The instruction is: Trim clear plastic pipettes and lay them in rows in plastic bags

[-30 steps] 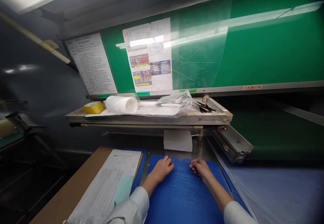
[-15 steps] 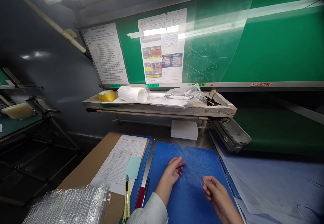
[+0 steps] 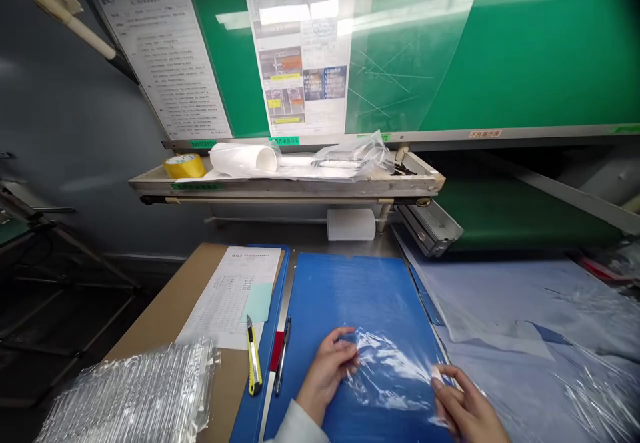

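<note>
**Hands holding clear film spread on blue mat**

Both hands are sitting nearer the person than a moment ago, on the blue ribbed plastic mat (image 3: 360, 296). The right hand (image 3: 467, 413) is pinching a corner of the clear plastic film (image 3: 387, 376) between narrowly closed fingers, while the left hand (image 3: 327, 379) is pressing its other edge with curled fingers, keeping it spread on the mat.

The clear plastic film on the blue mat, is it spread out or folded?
Spread out, with wrinkles: the clear plastic film lies open over the blue ribbed plastic mat, reaching from the left hand to the right hand.
</note>
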Demonstrator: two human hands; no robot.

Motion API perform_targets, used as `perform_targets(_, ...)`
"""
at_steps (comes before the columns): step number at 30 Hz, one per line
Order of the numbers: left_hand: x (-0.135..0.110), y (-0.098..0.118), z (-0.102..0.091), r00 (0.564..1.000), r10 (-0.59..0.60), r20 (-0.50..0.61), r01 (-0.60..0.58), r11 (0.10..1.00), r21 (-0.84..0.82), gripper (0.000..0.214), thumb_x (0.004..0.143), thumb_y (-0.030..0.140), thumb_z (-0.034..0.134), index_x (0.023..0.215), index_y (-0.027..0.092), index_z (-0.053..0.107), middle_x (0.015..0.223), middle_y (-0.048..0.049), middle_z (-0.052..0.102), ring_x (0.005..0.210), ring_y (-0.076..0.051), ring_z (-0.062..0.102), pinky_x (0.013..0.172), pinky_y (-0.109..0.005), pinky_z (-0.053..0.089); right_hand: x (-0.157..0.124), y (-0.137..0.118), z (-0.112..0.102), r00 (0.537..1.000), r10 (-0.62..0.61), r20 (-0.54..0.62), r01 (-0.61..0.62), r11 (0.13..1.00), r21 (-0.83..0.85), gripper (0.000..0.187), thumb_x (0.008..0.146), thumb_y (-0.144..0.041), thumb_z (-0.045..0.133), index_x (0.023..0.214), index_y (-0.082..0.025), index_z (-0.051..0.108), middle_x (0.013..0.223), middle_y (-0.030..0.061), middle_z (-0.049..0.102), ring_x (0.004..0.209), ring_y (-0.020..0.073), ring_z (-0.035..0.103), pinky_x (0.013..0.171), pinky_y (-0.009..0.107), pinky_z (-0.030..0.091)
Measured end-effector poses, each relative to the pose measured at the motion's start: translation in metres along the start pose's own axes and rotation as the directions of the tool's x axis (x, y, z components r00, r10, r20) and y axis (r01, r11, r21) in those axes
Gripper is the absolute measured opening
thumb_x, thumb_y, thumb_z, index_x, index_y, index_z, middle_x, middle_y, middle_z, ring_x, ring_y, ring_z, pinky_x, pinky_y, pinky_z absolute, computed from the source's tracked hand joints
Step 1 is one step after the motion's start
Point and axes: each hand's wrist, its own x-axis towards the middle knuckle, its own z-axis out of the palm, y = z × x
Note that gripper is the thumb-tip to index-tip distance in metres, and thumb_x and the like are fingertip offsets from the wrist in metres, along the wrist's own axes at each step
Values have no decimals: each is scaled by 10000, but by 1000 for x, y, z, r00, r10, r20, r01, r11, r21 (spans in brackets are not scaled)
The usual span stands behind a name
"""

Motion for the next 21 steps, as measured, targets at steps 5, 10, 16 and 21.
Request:
perform_targets(5,-22,-18,-18,983,63,-171,-39,989,140,642,574,285,766,1122,148,462,531,92,474,474,-99,530,472,-192,385,9,44,7,989,-146,13,135,872,-470,557,770,-523,389,1226,-202,376,456,-61,480,445,188,506,519,299,378)
perform_targets(10,-40,-29,-13,969,202,-144,-104,857,505,722,736,166,568,1375,196,234,657,51,497,519,-102,515,545,-220,453,8,64,15,986,-123,109,164,702,-693,335,841,-413,275,1001,-240,514,483,-8,538,517,241,584,535,311,378)
perform_targets(16,-64,-32,-15,965,262,-31,-112,510,853,340,818,133,366,1031,162,629,855,-93,588,674,-184,575,646,-315,460,3,56,22,989,-2,146,130,477,-869,343,903,-339,196,1048,-234,489,627,40,650,683,293,653,548,304,349)
perform_targets(21,-69,-26,-15,978,206,20,-55,165,985,347,852,118,307,975,158,630,937,-144,613,830,-265,599,702,-360,446,2,51,22,988,36,147,116,444,-888,339,920,-339,194,1069,-241,482,678,42,674,710,292,659,536,294,338)
